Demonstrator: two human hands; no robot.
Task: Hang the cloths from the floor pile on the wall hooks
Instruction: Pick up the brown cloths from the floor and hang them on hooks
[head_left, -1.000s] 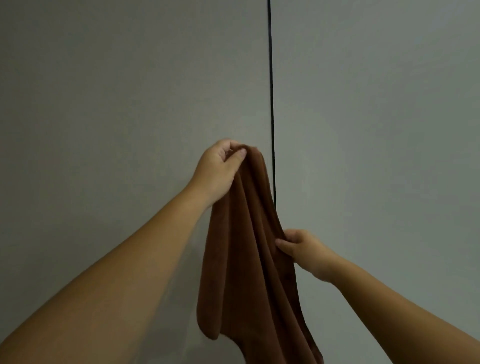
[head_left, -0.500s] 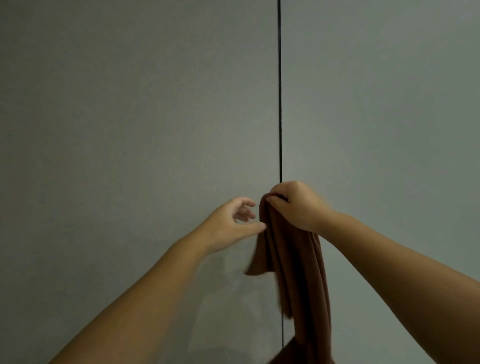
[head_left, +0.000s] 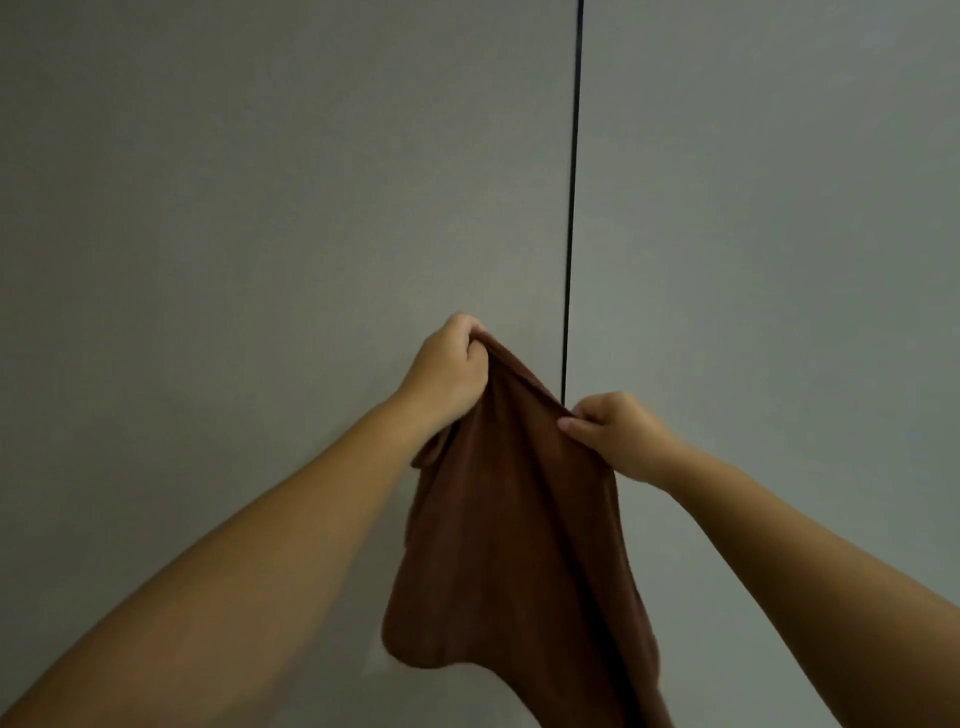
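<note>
— So, entry one, head view, hazards: what do you list?

— Item: no hook in sight. I see only grey wall (head_left: 260, 208) and the dark seam (head_left: 570, 208) running down it. My judgement is that I could lift the brown cloth (head_left: 509, 519) toward a spot I cannot see and miss. Item: grip. My left hand (head_left: 447, 374) has its fingers curled round a bunched top corner; my right hand (head_left: 618, 431) pinches the edge between thumb and fingers. If either pinch is shallow, I reckon the cloth slips and drops toward the floor. Item: slack. The cloth sags between my hands, so a hook might catch a loose fold rather than the edge, and it would then hang crooked or slide off.

— Same view, location, taken from the seam?

— Left hand: just left of the seam, the higher of the two. Right hand: just right of it, lower, overlapping the line. Cloth: top edge slanting between the hands across the seam, the body hanging below both, mostly left of the seam, its lowest end running out of frame. Whether it touches the wall, I cannot tell.
</note>
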